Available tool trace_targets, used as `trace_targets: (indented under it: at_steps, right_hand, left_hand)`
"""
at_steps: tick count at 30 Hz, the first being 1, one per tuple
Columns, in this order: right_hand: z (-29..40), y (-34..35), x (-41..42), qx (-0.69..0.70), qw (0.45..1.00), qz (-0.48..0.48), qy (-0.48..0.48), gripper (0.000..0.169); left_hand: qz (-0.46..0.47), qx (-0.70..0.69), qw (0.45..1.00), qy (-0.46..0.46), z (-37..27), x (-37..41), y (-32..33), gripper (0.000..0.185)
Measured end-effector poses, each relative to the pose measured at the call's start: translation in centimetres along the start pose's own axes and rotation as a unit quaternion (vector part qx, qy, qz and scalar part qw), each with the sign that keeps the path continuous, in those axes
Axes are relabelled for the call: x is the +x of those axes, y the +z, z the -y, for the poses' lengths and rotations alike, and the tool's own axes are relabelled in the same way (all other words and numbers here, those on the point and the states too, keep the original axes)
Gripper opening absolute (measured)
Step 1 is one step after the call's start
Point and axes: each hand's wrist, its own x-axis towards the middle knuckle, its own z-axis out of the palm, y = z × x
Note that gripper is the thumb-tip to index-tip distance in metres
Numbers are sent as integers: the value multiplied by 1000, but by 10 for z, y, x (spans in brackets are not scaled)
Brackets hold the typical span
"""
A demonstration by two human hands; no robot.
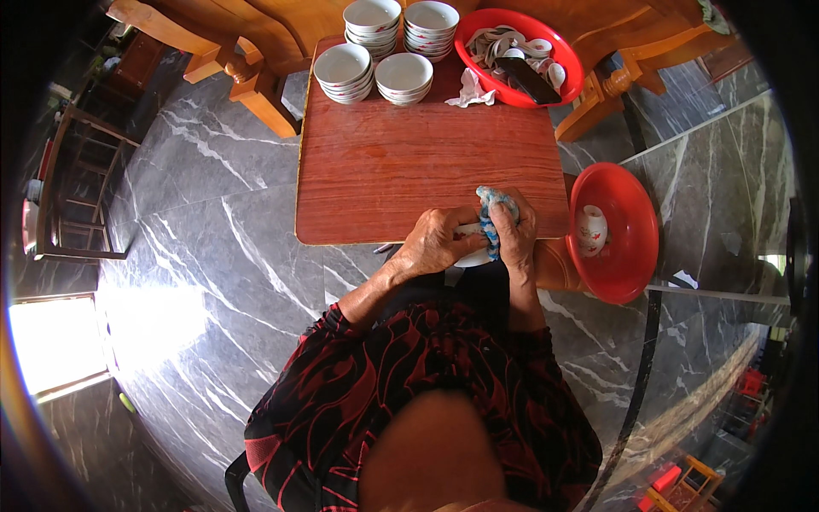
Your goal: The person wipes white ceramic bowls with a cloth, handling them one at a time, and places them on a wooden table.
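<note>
My left hand [436,242] grips a white bowl [472,257] just off the near edge of the wooden table [384,173]. In my right hand [517,233] is a blue and white cloth [491,221], pressed against the bowl's rim. Most of the bowl is hidden behind my fingers and the cloth. Both hands are close together, in front of my body. To their right, a red plastic basin [617,256] holds white bowls [592,227] with a red floral pattern; I cannot tell how many.
Stacks of white bowls [403,73] stand at the table's far side. Beside them, a red basin [569,83] holds several white spoons [496,45], with a black phone [528,80] lying across it. A crumpled white tissue [472,91] lies near. Behind is a wooden bench [262,96].
</note>
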Motion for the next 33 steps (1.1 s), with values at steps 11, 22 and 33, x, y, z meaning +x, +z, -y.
trace_targets:
  at_steps: [11,22,33]
  right_hand:
    - [-50,-8,7,510,840,-43,180,31]
    - [-60,44,-13,577,789,-33,208,43]
    - [-101,-13,-4,583,800,-24,142,34]
  left_hand:
    - [-36,-209,977,-5,5,-5,-5,16]
    - [-128,-434,891,39,18,0,9,15]
    - [-7,-245,969,-34,14,5,-6,22]
